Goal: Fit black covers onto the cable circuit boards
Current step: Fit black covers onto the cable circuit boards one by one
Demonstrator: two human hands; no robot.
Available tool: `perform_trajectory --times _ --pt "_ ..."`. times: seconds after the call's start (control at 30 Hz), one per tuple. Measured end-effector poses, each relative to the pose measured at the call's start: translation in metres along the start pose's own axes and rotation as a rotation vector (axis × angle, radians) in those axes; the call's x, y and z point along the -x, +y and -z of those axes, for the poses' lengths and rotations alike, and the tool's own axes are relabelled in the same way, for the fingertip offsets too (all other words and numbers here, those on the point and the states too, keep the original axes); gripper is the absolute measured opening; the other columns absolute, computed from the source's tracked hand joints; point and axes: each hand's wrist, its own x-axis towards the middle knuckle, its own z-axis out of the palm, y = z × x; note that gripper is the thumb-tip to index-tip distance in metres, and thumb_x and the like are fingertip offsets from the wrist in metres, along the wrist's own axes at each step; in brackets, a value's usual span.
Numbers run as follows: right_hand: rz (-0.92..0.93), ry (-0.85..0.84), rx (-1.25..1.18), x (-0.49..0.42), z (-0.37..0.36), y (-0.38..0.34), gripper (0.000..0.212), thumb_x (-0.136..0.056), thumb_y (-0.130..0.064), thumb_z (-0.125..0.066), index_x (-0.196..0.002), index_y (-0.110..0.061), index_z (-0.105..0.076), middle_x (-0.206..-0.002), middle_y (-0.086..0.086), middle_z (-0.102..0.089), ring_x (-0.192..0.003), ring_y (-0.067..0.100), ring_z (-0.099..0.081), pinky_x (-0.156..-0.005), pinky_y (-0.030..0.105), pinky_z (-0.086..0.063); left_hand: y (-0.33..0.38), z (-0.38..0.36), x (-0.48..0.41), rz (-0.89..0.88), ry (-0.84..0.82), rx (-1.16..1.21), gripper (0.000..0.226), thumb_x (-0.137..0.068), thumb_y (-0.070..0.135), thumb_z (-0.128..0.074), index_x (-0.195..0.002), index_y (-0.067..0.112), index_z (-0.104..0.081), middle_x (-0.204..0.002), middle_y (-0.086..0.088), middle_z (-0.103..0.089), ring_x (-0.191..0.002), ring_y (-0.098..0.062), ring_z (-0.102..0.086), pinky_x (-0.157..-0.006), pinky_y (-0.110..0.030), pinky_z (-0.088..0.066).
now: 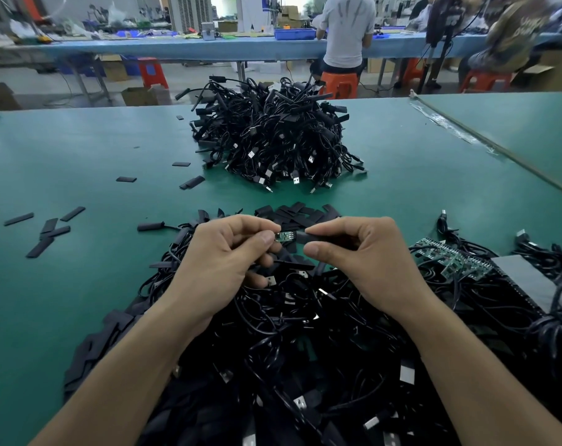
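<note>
A small green circuit board (285, 236) on a black cable is pinched at its left end by my left hand (223, 262). My right hand (358, 255) pinches a black cover (308, 238) whose open end sits over the board's right end. Both hands hover over a heap of black cables with USB plugs (305, 349). Loose black covers (300, 214) lie just beyond the hands. More bare green circuit boards (450, 257) lie to the right.
A tall pile of covered cables (273, 136) stands at the middle of the green table (80, 149). Stray black covers (49, 231) lie scattered on the left. A grey sheet (537, 281) lies at the right. People sit at a bench behind.
</note>
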Motion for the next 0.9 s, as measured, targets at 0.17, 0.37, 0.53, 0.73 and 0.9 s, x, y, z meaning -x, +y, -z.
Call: perform_trajectory --times 0.17,0.37,0.53,0.73,0.9 --pt "0.015 -0.02 -0.016 0.0 -0.0001 -0.0002 0.018 -0.075 -0.022 -0.083 -0.091 -0.029 -0.077 -0.082 -0.01 -0.076 -0.072 0.013 -0.072 -0.067 0.013 -0.051 -0.0003 0.0 -0.0002 0.008 0.01 0.008 0.019 -0.094 0.004 -0.063 -0.09 0.018 -0.075 -0.075 -0.004 -0.074 -0.06 -0.004 -0.062 -0.048 -0.017 -0.05" --pt "0.013 -0.008 0.033 0.0 -0.0001 0.0039 0.018 -0.074 -0.025 -0.084 -0.091 -0.025 -0.079 -0.078 -0.015 -0.074 -0.073 0.001 -0.069 -0.069 0.011 -0.048 -0.002 0.0018 -0.0004 0.0 -0.005 -0.028 0.02 -0.094 0.005 -0.064 -0.089 0.02 -0.076 -0.078 -0.01 -0.074 -0.059 -0.005 -0.062 -0.048 -0.017 -0.05" --pt "0.015 0.009 0.063 0.0019 -0.0016 0.0039 0.019 -0.074 -0.027 -0.084 -0.092 -0.025 -0.079 -0.077 -0.014 -0.075 -0.072 0.002 -0.069 -0.069 0.014 -0.05 -0.0011 0.003 -0.0002 0.008 -0.046 -0.054 0.024 -0.093 0.007 -0.066 -0.084 0.025 -0.078 -0.079 -0.014 -0.073 -0.059 -0.007 -0.062 -0.05 -0.017 -0.05" --pt "0.013 -0.083 0.027 0.002 -0.0009 0.0023 0.023 -0.072 -0.022 -0.087 -0.09 -0.033 -0.078 -0.082 -0.013 -0.076 -0.077 0.004 -0.071 -0.073 0.018 -0.054 0.0022 0.0031 0.0017 0.022 -0.091 -0.059 0.014 -0.093 0.006 -0.065 -0.094 0.018 -0.073 -0.073 -0.008 -0.073 -0.06 -0.008 -0.065 -0.05 -0.016 -0.049" --pt "0.055 -0.072 0.031 0.0029 -0.0032 0.004 0.028 -0.073 -0.017 -0.087 -0.088 -0.038 -0.077 -0.082 -0.019 -0.074 -0.078 0.0 -0.069 -0.072 0.012 -0.049 0.0061 0.0005 0.0033 0.028 -0.163 -0.075 0.018 -0.093 0.007 -0.065 -0.109 0.013 -0.062 -0.078 -0.008 -0.076 -0.067 -0.012 -0.071 -0.051 -0.016 -0.05"
